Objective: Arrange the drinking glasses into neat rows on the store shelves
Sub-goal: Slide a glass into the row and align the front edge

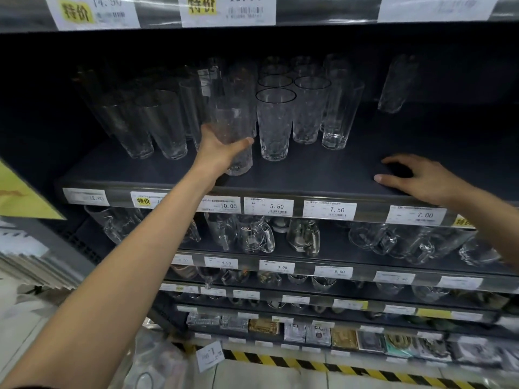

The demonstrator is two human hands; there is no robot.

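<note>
Store shelving fills the view, and a dark shelf (309,175) at mid-height is stocked with clear drinking glasses. Toward ten o'clock of the frame, plain tall tumblers (157,127) are stood in files that run back into shadow. Just at their three o'clock, a textured tumbler (233,122) is grasped low down by the left grip (222,153), with the thumb laid across its near side and the fingers curled round its left side. Its base is seen near the shelf's front part; whether it touches the shelf cannot be told. Immediately at three o'clock of it, black-rimmed glasses (275,124) are lined up in two files, and faceted glasses (337,119) are set just beside those. One lone glass (397,85) is placed well apart at one o'clock, deep on the shelf. At three o'clock of the frame the right grip (421,178) is released, laid palm down on the bare shelf with fingers spread. Price tags (268,206) are fixed along the front rail, and glass mugs (255,234) are kept on the shelf below.
</note>
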